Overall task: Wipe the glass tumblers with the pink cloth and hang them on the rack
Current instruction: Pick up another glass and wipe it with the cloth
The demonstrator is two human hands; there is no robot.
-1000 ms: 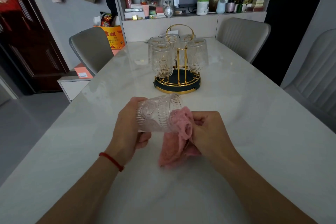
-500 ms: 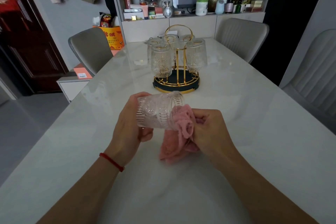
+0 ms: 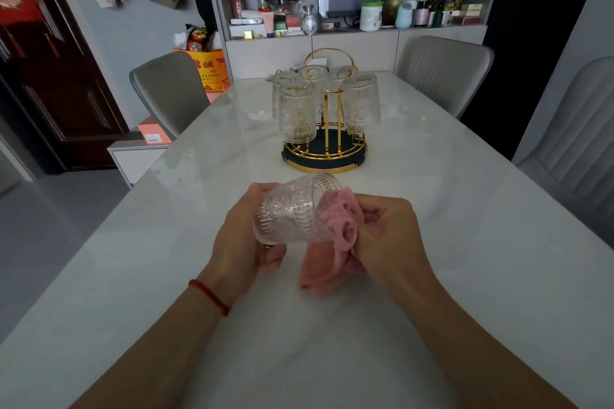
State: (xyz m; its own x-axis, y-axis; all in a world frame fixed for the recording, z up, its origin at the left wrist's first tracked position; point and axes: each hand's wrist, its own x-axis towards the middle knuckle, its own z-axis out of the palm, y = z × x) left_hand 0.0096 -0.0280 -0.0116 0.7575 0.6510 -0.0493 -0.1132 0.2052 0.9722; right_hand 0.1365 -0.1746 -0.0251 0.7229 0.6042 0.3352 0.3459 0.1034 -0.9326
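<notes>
My left hand [image 3: 244, 242] grips an embossed glass tumbler [image 3: 292, 211] on its side above the table, its mouth turned to the right. My right hand [image 3: 387, 232] is closed on the pink cloth [image 3: 335, 242], which is bunched at and partly inside the tumbler's mouth; the cloth's tail hangs down to the tabletop. Beyond my hands stands the gold wire rack [image 3: 327, 149] with a dark round base and a loop handle. Several tumblers [image 3: 297, 113] hang upside down on its pegs.
The white marble table [image 3: 465, 242] stretches ahead. Grey chairs stand at the far left [image 3: 169, 93], far right [image 3: 442, 73] and right edge [image 3: 578, 143]. A cluttered shelf [image 3: 349, 13] lies behind the table.
The tumbler has tilted slightly in my left hand, its mouth rising, while my right hand keeps the cloth worked into the rim. The view has shifted a little.
</notes>
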